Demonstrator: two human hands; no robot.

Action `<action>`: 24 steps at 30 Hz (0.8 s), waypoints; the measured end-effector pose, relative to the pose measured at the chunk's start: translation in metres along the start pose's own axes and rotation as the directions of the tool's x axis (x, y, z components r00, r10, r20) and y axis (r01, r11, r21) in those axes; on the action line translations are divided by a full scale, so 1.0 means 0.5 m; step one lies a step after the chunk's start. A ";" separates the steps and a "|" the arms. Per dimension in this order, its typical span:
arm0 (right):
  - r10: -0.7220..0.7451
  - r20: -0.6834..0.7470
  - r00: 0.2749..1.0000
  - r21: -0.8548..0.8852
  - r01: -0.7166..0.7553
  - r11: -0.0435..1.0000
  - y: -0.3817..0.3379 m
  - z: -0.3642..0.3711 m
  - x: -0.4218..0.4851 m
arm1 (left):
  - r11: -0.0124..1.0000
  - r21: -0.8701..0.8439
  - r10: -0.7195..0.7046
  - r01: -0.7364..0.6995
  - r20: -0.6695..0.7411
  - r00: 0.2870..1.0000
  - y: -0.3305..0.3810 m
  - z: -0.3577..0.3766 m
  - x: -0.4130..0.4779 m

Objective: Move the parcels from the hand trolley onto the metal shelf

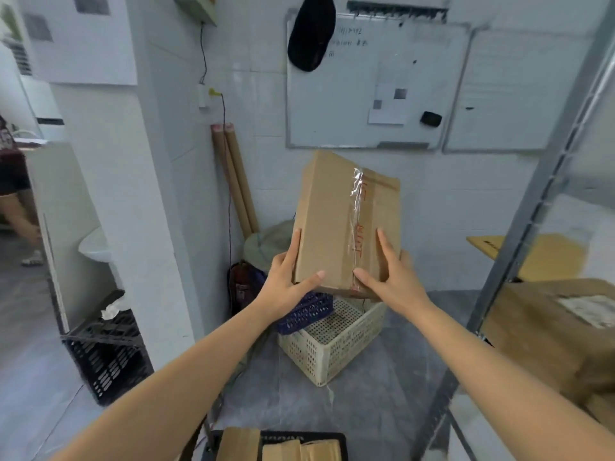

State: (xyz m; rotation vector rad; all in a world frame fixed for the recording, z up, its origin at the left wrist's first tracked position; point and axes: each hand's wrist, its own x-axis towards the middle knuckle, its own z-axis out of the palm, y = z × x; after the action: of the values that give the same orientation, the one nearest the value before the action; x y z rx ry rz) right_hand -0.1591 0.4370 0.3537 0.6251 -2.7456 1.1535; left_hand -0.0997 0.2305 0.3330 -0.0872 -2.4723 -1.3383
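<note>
One parcel (332, 221) is up in front of me, clear of everything else, tilted with its top leaning away to the left and a strip of clear tape running down its face. My hands clasp its near, lower end. My left hand (291, 282) grips the lower left corner, thumb across the face and fingers up the side. My right hand (391, 277) holds the lower right part, fingers laid up the face over the tape and the rest wrapped round the edge.

Below me, at the near edge of view, is the hand trolley (326, 437), where I count three cardboard tops (239, 444), all cut off by the frame. The metal shelf (535, 211) stands to the right and carries two things: a large cardboard box (549, 334) near me and a flat yellowish carton (539, 254) farther back.

On the floor under the parcel sit two baskets, one cream (332, 347) and one blue (306, 312) lying in it. Two cardboard tubes (234, 181) lean on the far wall.
</note>
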 end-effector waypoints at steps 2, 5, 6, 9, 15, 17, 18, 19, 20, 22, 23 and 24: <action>0.012 -0.022 1.000 -0.012 -0.012 1.000 -0.012 -0.014 -0.019 | 0.998 -0.057 -0.006 0.007 0.009 1.000 0.021 0.003 -0.004; 0.031 -0.082 0.996 -0.039 -0.034 0.999 -0.032 -0.021 -0.044 | 0.995 -0.090 0.050 -0.047 0.024 0.998 0.048 0.005 -0.010; 0.028 -0.109 0.994 -0.058 -0.034 0.998 -0.038 -0.019 -0.051 | 0.994 -0.089 0.067 -0.065 0.030 0.997 0.055 0.003 -0.012; 0.036 -0.181 0.983 -0.126 -0.059 0.990 -0.059 -0.011 -0.071 | 0.988 -0.073 0.138 -0.135 0.039 0.990 0.067 0.004 -0.016; 0.072 -0.299 0.951 -0.071 -0.097 0.993 -0.106 -0.005 -0.115 | 0.962 -0.038 0.274 -0.272 0.067 0.959 0.093 0.020 -0.046; 0.089 -0.353 0.931 -0.056 -0.116 0.992 -0.116 -0.012 -0.141 | 0.948 -0.019 0.319 -0.318 0.062 0.946 0.103 0.029 -0.059; 0.096 -0.377 0.921 -0.055 -0.126 0.991 -0.121 -0.016 -0.158 | 0.937 -0.010 0.348 -0.348 0.063 0.935 0.109 0.036 -0.065; 0.106 -0.398 0.911 -0.050 -0.137 0.989 -0.127 -0.021 -0.177 | 0.925 -0.004 0.379 -0.380 0.066 0.923 0.116 0.045 -0.072; 0.119 -0.421 0.899 -0.041 -0.150 0.988 -0.130 -0.027 -0.196 | 0.914 -0.003 0.406 -0.407 0.070 0.911 0.125 0.056 -0.081; 0.158 -0.469 0.869 -0.018 -0.188 0.982 -0.130 -0.046 -0.232 | 0.890 -0.013 0.454 -0.455 0.075 0.888 0.147 0.085 -0.101; 0.179 -0.487 0.855 -0.007 -0.209 0.978 -0.128 -0.058 -0.250 | 0.878 -0.024 0.479 -0.478 0.076 0.875 0.159 0.100 -0.112; 0.195 -0.504 0.842 0.000 -0.225 0.974 -0.124 -0.070 -0.269 | 0.864 -0.038 0.503 -0.501 0.076 0.861 0.171 0.117 -0.122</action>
State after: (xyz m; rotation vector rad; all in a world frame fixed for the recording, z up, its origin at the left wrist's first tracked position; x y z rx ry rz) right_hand -0.0138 0.4672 0.3867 -0.0038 -2.4153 1.0787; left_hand -0.0391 0.3326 0.3531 -0.7542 -2.2705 -1.1372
